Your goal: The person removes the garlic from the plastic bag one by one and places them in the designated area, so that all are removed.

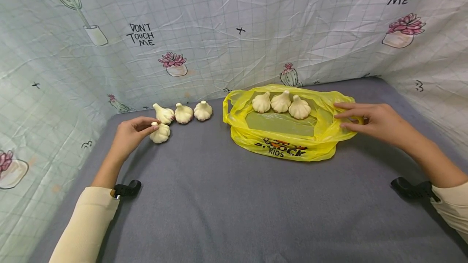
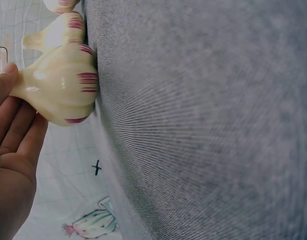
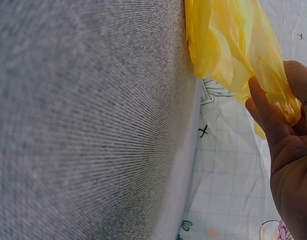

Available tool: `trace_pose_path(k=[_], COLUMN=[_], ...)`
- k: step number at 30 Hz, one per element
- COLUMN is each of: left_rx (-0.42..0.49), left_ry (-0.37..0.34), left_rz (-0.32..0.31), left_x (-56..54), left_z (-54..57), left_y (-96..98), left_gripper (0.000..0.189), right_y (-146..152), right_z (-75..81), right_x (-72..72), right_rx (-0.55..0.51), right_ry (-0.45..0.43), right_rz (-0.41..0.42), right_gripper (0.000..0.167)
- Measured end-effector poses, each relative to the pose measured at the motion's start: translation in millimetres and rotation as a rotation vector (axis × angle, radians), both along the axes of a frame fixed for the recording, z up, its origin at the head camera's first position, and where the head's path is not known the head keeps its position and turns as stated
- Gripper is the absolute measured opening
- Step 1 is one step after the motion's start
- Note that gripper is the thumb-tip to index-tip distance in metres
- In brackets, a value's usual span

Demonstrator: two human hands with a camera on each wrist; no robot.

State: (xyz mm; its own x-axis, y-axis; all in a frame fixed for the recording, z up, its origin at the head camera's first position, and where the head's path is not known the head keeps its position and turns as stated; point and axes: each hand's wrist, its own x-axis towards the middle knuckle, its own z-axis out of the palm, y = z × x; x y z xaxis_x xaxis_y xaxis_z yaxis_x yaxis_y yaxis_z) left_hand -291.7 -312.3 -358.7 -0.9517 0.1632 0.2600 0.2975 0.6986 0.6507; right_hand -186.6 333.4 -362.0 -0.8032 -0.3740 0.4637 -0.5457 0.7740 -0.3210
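On the left side of the grey-covered counter [image 1: 204, 198], my left hand [image 1: 132, 134] pinches one garlic bulb [image 1: 161, 134] by its stem, thumb against fingers. Held bulb: pale cream, glossy, with reddish-purple streaks near its base, as seen from the left wrist. Its base is close to the cloth; contact with the surface cannot be told.

Just behind it, three loose bulbs in a short row: a left bulb [image 1: 164, 115], its stem tipped to the left; a middle bulb [image 1: 184, 114]; and a right bulb [image 1: 203, 111], a little apart from the middle one. The held bulb partly overlaps the left one in the head view; cannot tell whether they touch.

Right of centre: a yellow plastic bag [image 1: 283, 149], mouth spread wide and facing up, dark print including "KIDS" on its near side. Three bagged bulbs [image 1: 280, 102] sit side by side within the mouth, toward the far edge.

My right hand [image 1: 382, 121] is at the bag's right end, holding the thin plastic between thumb and fingers; the right wrist view shows the folds gathered there.

Behind everything: a pale gridded backdrop [image 1: 219, 48] printed with potted plants and "DON'T TOUCH ME".
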Motion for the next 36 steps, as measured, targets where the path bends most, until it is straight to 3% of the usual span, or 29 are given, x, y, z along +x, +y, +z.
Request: trace_pose_path(k=[13,23,26,32,36], left_rx=[-0.058,-0.12,-0.11,-0.052,-0.013], left_ry=[-0.039,-0.053,-0.039,0.062,0.101], left_rz=[0.003,-0.024,-0.031,-0.004,-0.034], left_x=[-2.7,3.8,5.4,8.7,13.5], left_z=[1.2,7.2,11.3,21.5,27.9], left_y=[0.9,4.9,7.8,19.0,32.5], left_gripper=[0.032,0.038,0.039,0.032,0.031], right_y=[2.9,4.9,4.8,4.6,5.0], right_z=[-1.0,-2.9,-2.8,-2.5,-2.4], right_x=[1.1,1.8,2.2,3.0,3.9], right_rx=[-0.009,-0.02,-0.022,-0.024,-0.023], right_ry=[0.024,0.032,0.026,0.025,0.024], right_rz=[0.01,0.018,0.013,0.016,0.015], right_gripper=[0.036,0.036,0.036,0.035,0.034])
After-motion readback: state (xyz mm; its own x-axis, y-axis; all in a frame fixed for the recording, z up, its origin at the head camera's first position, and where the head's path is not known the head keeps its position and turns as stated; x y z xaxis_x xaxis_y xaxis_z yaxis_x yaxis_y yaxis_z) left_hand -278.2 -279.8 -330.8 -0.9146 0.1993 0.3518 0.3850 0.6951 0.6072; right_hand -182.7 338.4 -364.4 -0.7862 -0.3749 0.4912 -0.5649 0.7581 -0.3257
